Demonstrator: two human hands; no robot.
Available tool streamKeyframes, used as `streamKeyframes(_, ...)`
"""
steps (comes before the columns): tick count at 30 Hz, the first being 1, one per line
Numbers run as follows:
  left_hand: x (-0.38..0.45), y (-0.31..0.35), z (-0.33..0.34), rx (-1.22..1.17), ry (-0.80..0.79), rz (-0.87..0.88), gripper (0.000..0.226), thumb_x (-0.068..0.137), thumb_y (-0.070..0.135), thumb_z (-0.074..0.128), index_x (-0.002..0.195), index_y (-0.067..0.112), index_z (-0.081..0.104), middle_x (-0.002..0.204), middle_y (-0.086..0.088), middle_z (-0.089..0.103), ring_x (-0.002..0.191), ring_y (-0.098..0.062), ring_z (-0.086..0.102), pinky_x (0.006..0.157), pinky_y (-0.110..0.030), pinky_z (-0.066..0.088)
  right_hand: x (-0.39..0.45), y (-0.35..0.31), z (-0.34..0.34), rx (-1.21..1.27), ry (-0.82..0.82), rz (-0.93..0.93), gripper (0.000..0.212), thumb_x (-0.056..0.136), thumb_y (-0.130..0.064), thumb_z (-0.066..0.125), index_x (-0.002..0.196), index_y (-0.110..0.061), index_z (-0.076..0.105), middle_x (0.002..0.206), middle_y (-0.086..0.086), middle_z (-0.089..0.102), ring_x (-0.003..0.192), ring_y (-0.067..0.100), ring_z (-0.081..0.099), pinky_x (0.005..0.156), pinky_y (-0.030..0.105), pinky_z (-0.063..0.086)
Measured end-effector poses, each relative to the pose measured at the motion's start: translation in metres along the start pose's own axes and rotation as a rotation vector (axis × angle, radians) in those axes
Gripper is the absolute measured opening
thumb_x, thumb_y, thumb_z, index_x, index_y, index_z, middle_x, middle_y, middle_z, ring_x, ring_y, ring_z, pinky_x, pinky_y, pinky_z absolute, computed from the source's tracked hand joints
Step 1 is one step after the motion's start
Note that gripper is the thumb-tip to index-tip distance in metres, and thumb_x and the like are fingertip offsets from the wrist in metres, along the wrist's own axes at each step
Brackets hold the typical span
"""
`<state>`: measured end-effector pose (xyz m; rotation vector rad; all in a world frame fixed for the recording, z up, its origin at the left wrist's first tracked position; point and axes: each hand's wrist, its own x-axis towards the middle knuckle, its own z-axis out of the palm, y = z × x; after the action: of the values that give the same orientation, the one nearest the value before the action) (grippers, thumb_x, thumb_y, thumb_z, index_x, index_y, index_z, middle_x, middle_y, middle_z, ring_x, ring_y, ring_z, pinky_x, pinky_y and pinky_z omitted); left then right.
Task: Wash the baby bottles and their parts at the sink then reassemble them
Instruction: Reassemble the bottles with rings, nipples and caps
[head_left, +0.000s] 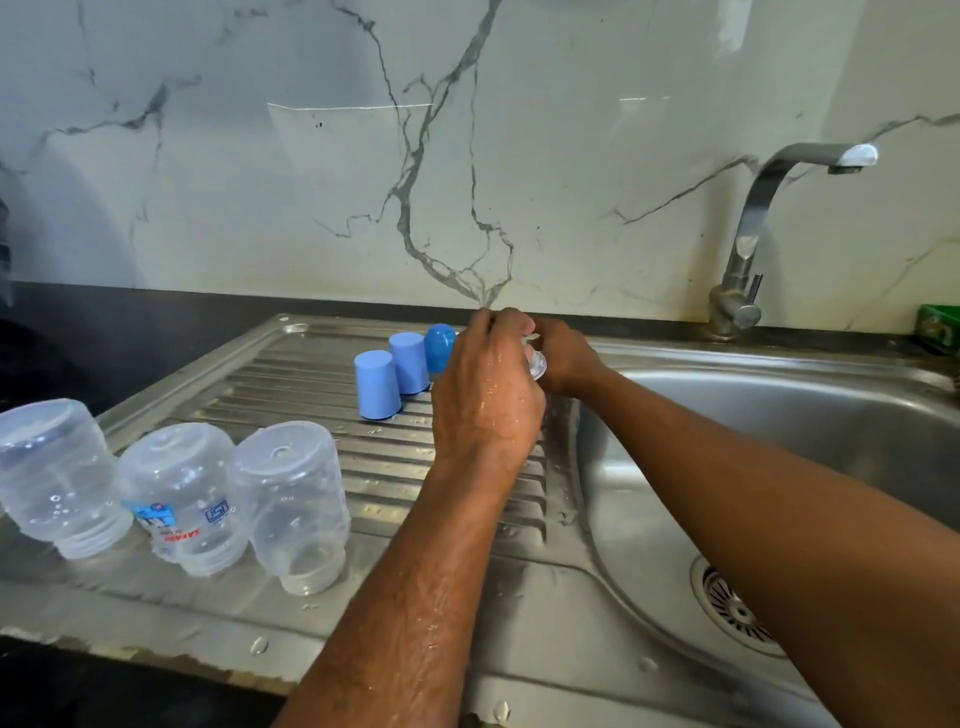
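Left hand (485, 395) and right hand (563, 358) both pinching clear teat (537, 364) above drainboard (322, 452); wet skin.

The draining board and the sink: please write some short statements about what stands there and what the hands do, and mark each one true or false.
1. Three clear bottles stand mouth down on the draining board. True.
2. Water runs from the tap. False: no stream shows at its spout.
3. The blue caps stand behind the bottles, nearer the wall. True.
4. The left hand rests flat on the board. False: it is raised and meets the right hand at a small clear part.
5. A bottle lies in the sink basin. False: the visible basin shows only its drain.
6. The left hand is wet. True.
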<state>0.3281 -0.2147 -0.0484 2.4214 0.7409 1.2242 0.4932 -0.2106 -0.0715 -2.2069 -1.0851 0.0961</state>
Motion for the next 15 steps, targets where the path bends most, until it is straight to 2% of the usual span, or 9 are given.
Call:
streamKeyframes(2,-0.001,-0.001,0.000,-0.018,0.000,-0.004,0.037,0.093,0.002,0.054,0.127,0.018,0.058,0.127,-0.001,0.053,0.111,-0.022,0.056,0.076,-0.026,0.037,0.000,0.002,0.003,-0.002,0.016,-0.006,0.045,0.061,-0.050,0.067,0.099,-0.027,0.058,0.105,0.003,0.069,0.103,0.027,0.064,0.094,0.046,0.048)
streamKeyframes(3,-0.001,-0.001,0.001,-0.033,0.012,-0.001,0.035,0.094,0.002,0.054,0.126,0.017,0.059,0.127,-0.003,0.053,0.110,-0.023,0.057,0.076,-0.027,0.038,-0.002,0.004,0.003,0.026,0.039,-0.016,0.044,0.063,-0.048,0.067,0.099,-0.025,0.059,0.101,0.003,0.070,0.099,0.026,0.065,0.088,0.039,0.049)
streamKeyframes(6,-0.002,0.001,0.002,-0.095,0.010,0.004,0.029,0.094,0.003,0.055,0.122,0.013,0.060,0.123,-0.005,0.055,0.105,-0.025,0.058,0.075,-0.027,0.038,-0.015,0.012,-0.006,0.112,0.092,-0.042,0.052,0.071,-0.038,0.077,0.115,-0.013,0.064,0.104,0.006,0.068,0.092,0.021,0.065,0.066,0.022,0.044)
streamKeyframes(8,-0.003,0.002,0.005,-0.128,-0.028,0.026,0.025,0.094,0.004,0.055,0.117,0.014,0.060,0.119,-0.004,0.058,0.102,-0.024,0.058,0.076,-0.031,0.042,-0.030,0.018,-0.021,0.126,0.115,-0.066,0.048,0.076,-0.025,0.082,0.118,-0.009,0.065,0.104,0.005,0.067,0.088,0.016,0.063,0.059,0.009,0.040)
streamKeyframes(10,-0.005,0.005,0.011,-0.165,-0.078,0.082,0.021,0.094,0.005,0.056,0.112,0.015,0.062,0.111,-0.002,0.061,0.099,-0.022,0.059,0.081,-0.036,0.047,-0.055,0.026,-0.045,0.109,0.123,-0.111,0.042,0.075,-0.016,0.082,0.114,-0.009,0.067,0.101,0.004,0.068,0.086,0.015,0.062,0.063,0.008,0.040)
streamKeyframes(12,-0.009,0.011,0.016,-0.243,-0.125,0.150,0.019,0.094,0.005,0.059,0.108,0.016,0.066,0.099,0.006,0.061,0.092,-0.017,0.060,0.083,-0.035,0.051,-0.088,0.036,-0.072,0.093,0.111,-0.151,0.037,0.076,-0.009,0.080,0.111,-0.010,0.069,0.101,0.000,0.068,0.088,0.014,0.063,0.075,0.019,0.046)
streamKeyframes(15,-0.018,0.034,0.014,-0.499,-0.244,0.100,0.014,0.094,0.008,0.063,0.098,0.019,0.071,0.089,0.013,0.062,0.076,-0.015,0.064,0.074,-0.042,0.060,-0.136,0.056,-0.119,0.169,0.045,-0.080,0.030,0.086,-0.011,0.074,0.115,-0.015,0.068,0.103,0.000,0.067,0.089,0.014,0.065,0.084,0.025,0.053)
